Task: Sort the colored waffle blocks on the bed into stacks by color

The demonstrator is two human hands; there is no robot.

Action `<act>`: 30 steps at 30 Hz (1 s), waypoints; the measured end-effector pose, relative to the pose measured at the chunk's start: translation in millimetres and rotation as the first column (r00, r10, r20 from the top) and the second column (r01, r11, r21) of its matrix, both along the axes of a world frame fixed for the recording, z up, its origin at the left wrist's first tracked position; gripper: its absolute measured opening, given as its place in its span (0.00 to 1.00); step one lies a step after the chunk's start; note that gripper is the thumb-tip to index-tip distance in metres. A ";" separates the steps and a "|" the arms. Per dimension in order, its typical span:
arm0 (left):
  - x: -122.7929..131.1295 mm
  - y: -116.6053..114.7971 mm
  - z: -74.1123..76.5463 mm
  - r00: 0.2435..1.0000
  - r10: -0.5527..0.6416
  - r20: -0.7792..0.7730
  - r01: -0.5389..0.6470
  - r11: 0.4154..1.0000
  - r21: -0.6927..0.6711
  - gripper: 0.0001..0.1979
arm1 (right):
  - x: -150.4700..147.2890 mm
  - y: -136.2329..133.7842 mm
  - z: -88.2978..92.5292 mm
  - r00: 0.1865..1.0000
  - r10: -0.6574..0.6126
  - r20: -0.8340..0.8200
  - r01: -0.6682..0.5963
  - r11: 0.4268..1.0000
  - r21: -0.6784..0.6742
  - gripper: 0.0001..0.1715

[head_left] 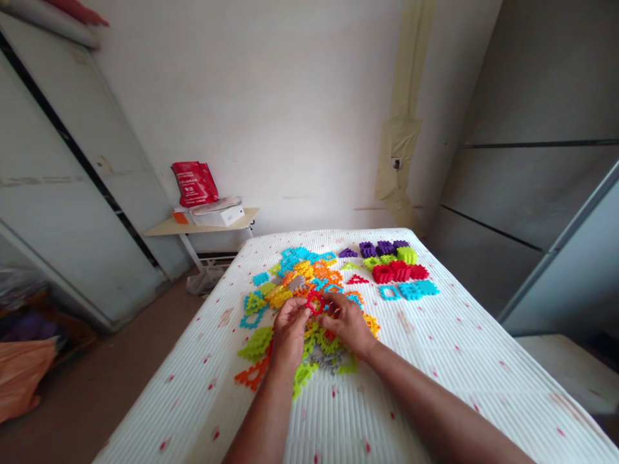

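A red toothed-edge building piece [315, 301] with an open centre is held up over a mixed pile. My left hand [290, 325] pinches its left edge between thumb and fingers. On the opposite edge, the curled fingers of my right hand [349, 323] grip the same piece. Beneath and around both hands lie loose interlocking plastic pieces: blue ones [300, 259], yellow ones [279, 296], green ones [257, 345], orange ones [252, 376] and grey ones [329, 361]. My hands hide part of this pile.
On the right, pieces stand grouped by colour: purple [368, 249], green [407, 256], red [400, 270] and blue [418, 290]. A ribbed white cover [435, 386] lies over the table. Behind it, a side table [159, 227] bears a red bag [194, 183] and a white box [220, 216].
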State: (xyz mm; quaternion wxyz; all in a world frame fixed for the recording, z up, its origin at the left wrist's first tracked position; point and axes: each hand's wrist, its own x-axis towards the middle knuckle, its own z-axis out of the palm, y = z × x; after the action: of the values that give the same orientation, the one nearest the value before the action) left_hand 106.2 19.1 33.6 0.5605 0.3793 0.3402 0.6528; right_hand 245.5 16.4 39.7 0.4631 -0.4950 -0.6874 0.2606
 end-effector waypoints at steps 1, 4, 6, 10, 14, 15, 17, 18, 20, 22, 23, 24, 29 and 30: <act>-0.4 -0.1 0.0 1.000 0.002 -0.014 -0.002 1.000 0.004 0.14 | 0.9 1.1 -0.2 1.000 0.000 0.002 0.000 1.000 0.009 0.21; -1.4 0.0 0.1 0.998 -0.008 -0.060 0.010 1.000 0.022 0.13 | 4.2 3.7 0.3 1.000 0.002 0.028 -0.004 0.998 0.070 0.21; -1.3 -0.2 0.3 0.997 -0.008 -0.082 0.010 1.000 0.023 0.12 | 6.1 4.5 0.8 0.998 0.019 0.056 -0.027 0.990 0.136 0.21; 0.3 -2.0 0.7 0.987 0.040 -0.158 -0.042 0.999 -0.006 0.16 | 5.9 3.1 1.2 0.985 0.094 0.146 -0.131 0.955 0.267 0.21; 0.6 -4.5 -0.3 0.978 0.015 -0.210 -0.013 1.000 0.012 0.27 | 2.2 0.1 -0.1 0.966 0.149 0.211 -0.211 0.928 0.308 0.22; 0.4 -4.8 -0.9 0.977 0.009 -0.211 -0.005 1.000 0.020 0.28 | 1.7 -0.3 -0.9 0.963 0.149 0.225 -0.218 0.921 0.323 0.21; -0.3 -4.6 -2.5 0.977 0.008 -0.213 -0.002 1.000 0.028 0.27 | 1.7 -0.4 -2.8 0.957 0.126 0.263 -0.221 0.901 0.374 0.19; -0.7 -4.3 -3.3 0.976 0.016 -0.216 -0.010 1.000 0.030 0.25 | 2.1 -0.3 -3.7 0.952 0.104 0.289 -0.220 0.887 0.405 0.17; -1.6 -3.2 -4.7 0.971 0.050 -0.233 -0.043 0.998 0.037 0.22 | 3.4 -0.4 -5.1 0.933 0.043 0.359 -0.220 0.856 0.468 0.15; -2.6 -1.8 -5.6 0.962 0.092 -0.259 -0.084 0.996 0.041 0.19 | 5.0 -1.2 -5.4 0.900 -0.025 0.436 -0.225 0.829 0.511 0.14; -3.3 -1.1 -6.0 0.956 0.112 -0.272 -0.105 0.994 0.039 0.18 | 5.7 -1.8 -5.0 0.881 -0.052 0.470 -0.229 0.822 0.521 0.14; -4.0 -0.4 -6.4 0.952 0.126 -0.280 -0.122 0.992 0.033 0.18 | 6.3 -2.4 -4.5 0.864 -0.071 0.499 -0.233 0.821 0.521 0.14; -7.5 0.6 -8.0 0.960 0.140 -0.244 -0.135 0.990 0.036 0.20 | 8.7 -4.2 -0.7 0.867 -0.065 0.495 -0.184 0.880 0.439 0.14; -7.6 0.1 -8.0 0.959 0.137 -0.246 -0.130 0.990 0.046 0.21 | 9.0 -4.2 -0.2 0.884 -0.062 0.464 -0.161 0.891 0.425 0.13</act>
State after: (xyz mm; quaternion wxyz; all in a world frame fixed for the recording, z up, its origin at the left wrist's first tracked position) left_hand 98.5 19.2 25.6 0.4625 0.4425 0.4232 0.6412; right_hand 254.5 12.2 39.5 0.3798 -0.4033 -0.8322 -0.0205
